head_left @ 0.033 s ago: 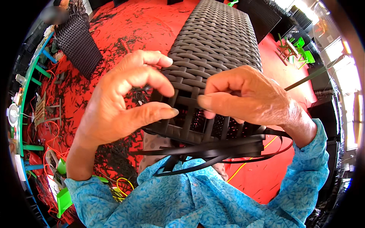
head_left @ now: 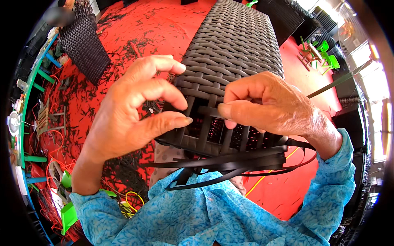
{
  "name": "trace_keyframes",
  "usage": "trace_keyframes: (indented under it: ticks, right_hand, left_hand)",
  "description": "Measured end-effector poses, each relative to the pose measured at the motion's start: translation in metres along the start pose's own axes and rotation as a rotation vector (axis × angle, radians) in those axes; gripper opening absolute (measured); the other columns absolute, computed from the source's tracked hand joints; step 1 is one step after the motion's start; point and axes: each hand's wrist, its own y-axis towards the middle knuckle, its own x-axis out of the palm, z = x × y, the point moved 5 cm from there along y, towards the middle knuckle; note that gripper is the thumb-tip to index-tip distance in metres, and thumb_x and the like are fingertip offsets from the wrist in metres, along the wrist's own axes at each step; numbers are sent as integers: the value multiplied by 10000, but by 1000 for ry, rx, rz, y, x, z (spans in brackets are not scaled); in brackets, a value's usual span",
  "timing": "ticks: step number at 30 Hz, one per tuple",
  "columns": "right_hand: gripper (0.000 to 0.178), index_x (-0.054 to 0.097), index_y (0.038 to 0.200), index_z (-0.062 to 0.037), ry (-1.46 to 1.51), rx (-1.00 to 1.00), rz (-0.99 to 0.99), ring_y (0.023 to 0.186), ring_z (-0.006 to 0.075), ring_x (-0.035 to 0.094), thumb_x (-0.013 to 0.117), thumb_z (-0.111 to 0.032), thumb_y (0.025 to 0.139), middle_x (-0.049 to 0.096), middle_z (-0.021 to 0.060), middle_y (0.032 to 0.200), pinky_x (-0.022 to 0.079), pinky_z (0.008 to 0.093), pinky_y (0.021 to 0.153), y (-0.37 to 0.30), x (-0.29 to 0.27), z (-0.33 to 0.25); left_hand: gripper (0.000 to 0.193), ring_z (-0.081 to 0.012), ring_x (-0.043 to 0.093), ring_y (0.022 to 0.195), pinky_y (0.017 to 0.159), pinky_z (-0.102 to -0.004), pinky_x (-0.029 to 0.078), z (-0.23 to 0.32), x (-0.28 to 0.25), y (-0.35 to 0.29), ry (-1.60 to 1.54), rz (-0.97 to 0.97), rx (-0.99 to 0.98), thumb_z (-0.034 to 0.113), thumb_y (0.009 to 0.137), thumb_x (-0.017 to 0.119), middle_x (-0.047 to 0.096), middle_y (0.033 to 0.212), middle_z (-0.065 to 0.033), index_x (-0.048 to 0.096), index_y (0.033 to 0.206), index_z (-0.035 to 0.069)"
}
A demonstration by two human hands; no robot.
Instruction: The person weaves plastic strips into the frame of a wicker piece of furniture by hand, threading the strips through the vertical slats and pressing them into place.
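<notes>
A long dark woven piece of flat plastic strips stretches away in front of me. Its near end is an open lattice of upright strips with gaps between them. My right hand pinches a dark flat strip between thumb and forefinger, and the strip's free end points left across the lattice. My left hand is held at the lattice's left corner, thumb and forefinger apart with nothing between them. Under the near end, over my lap, lies a loose bundle of dark strips.
Dark strip scraps litter the red floor. Another woven piece stands at the far left beside a person. A green-edged table runs along the left; small green chairs stand at the far right. Cables lie at the lower left.
My right hand has shifted slightly to the right, and the strip's free end has moved right with it. My left hand stays nearly in place, fingers still apart.
</notes>
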Motion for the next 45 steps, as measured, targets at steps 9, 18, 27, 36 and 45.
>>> trace_keyframes:
  ticks: [9, 18, 27, 36, 45]
  right_hand:
    - [258, 632, 726, -19, -74, -69, 2, 485, 147, 509, 526, -241, 805, 532, 79, 530, 409, 322, 488, 10, 8, -7]
    - [255, 622, 762, 0, -98, -153, 38, 510, 198, 537, 528, -229, 819, 552, 129, 571, 425, 346, 514, 11, 9, -6]
    - [242, 628, 825, 3, -129, -183, 55, 539, 191, 558, 574, -231, 856, 576, 124, 606, 434, 343, 529, 10, 13, -4]
    - [173, 618, 833, 6, -61, -284, 197, 547, 136, 555, 629, -166, 841, 596, 93, 630, 430, 307, 523, -4, 15, 1]
    - [151, 602, 807, 5, -46, -240, 226, 542, 135, 558, 650, -137, 823, 593, 78, 621, 438, 286, 519, -7, 15, 2]
  left_hand:
    - [263, -357, 411, 1240, 1024, -455, 332, 8, 5, -10, 233, 39, -2, 91, 685, 679, 513, 1258, -139, 667, 945, 46]
    - [248, -377, 367, 1273, 1037, -468, 308, 7, 5, -6, 251, -4, 8, 68, 668, 667, 495, 1279, -144, 671, 913, 37]
    - [224, -380, 305, 1317, 1057, -466, 275, 6, 5, 1, 248, -76, 71, 42, 660, 653, 457, 1330, -149, 652, 883, 16]
    - [229, -367, 258, 1345, 1069, -453, 260, 6, 9, 4, 192, -82, 71, 59, 638, 681, 438, 1351, -137, 664, 864, 32]
    - [160, -339, 290, 1335, 1089, -449, 225, -6, 11, 6, 83, -85, -17, 75, 645, 700, 451, 1332, -138, 651, 794, 41]
